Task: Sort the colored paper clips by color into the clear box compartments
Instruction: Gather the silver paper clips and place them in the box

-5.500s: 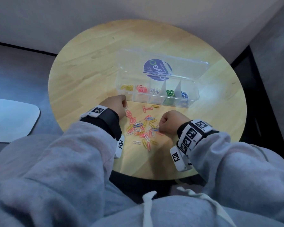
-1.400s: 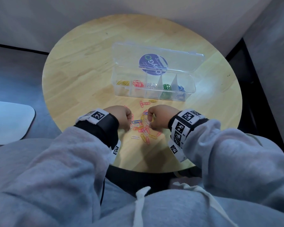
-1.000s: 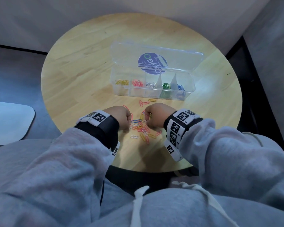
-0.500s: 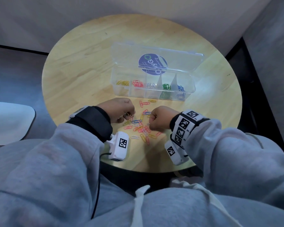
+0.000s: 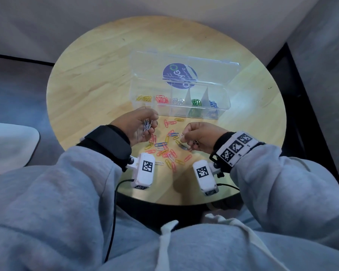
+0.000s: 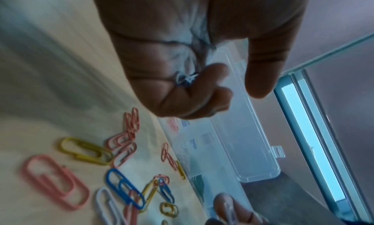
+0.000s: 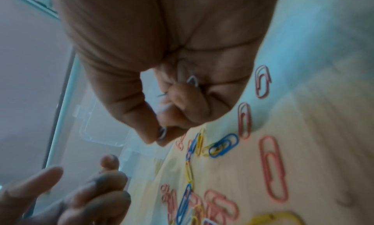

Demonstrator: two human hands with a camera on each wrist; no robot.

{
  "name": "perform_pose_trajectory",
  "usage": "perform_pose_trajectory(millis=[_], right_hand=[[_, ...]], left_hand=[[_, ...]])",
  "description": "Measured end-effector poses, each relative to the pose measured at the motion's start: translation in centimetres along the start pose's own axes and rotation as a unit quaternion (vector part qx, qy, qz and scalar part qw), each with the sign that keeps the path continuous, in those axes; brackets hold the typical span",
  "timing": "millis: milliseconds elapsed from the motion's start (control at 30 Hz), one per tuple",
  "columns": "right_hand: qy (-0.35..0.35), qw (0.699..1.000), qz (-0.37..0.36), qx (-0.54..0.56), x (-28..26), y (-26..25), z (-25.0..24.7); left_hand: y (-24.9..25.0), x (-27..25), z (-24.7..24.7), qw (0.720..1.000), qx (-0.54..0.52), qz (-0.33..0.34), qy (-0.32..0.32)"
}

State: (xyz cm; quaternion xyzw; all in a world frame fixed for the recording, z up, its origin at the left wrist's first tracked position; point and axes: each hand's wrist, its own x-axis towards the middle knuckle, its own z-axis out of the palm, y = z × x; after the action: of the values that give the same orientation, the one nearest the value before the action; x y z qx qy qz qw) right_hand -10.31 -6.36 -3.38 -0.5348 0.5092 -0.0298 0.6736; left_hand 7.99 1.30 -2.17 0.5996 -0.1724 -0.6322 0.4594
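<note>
Loose paper clips (image 5: 164, 149) in pink, yellow, blue and white lie on the round wooden table (image 5: 98, 79). Behind them stands the open clear box (image 5: 221, 112), holding yellow, red, white, green and blue clips in separate compartments. My left hand (image 5: 149, 122) is turned palm up just left of the pile and grips a bunch of white clips (image 5: 147, 125) (image 6: 186, 80) in its curled fingers. My right hand (image 5: 182, 136) hovers over the pile's right side. It pinches one white clip (image 7: 161, 133) between thumb and forefinger, with more clips (image 7: 192, 80) tucked in the curled fingers.
The box lid (image 5: 184, 69) lies open behind the compartments, with a purple round label. The table's near edge (image 5: 174, 202) is just above my lap. A pale rounded surface (image 5: 8, 147) sits off the table at the left. A dark gap (image 5: 305, 114) runs along the right.
My left hand has rolled palm up and risen off the table, showing the white clips. My right hand has lifted off the pile with a white clip, towards the left hand.
</note>
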Motion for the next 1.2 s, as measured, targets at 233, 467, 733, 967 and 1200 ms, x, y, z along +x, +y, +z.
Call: perform_pose_trajectory(millis=[233,467,733,967,1200], right_hand=[[-0.035,0.988,0.030,0.146,-0.1,0.2,-0.3],[-0.023,0.993,0.055,0.106,-0.9,-0.3,0.4],[-0.017,0.919,0.001,-0.393,-1.1,-0.7,2.7],[0.016,0.860,-0.034,-0.509,-1.1,-1.0,4.6],[0.034,0.872,-0.028,-0.488,-0.2,-0.6,4.3]], left_hand=[[-0.8,0.2,0.6,0.936,0.351,0.024,-0.016],[-1.6,0.3,1.4,0.827,0.562,0.030,0.011],[-1.8,0.3,2.1,0.752,0.658,0.049,0.004],[-1.3,0.3,1.3,0.792,0.610,0.034,0.003],[0.6,0.1,0.2,0.952,0.305,-0.013,0.021]])
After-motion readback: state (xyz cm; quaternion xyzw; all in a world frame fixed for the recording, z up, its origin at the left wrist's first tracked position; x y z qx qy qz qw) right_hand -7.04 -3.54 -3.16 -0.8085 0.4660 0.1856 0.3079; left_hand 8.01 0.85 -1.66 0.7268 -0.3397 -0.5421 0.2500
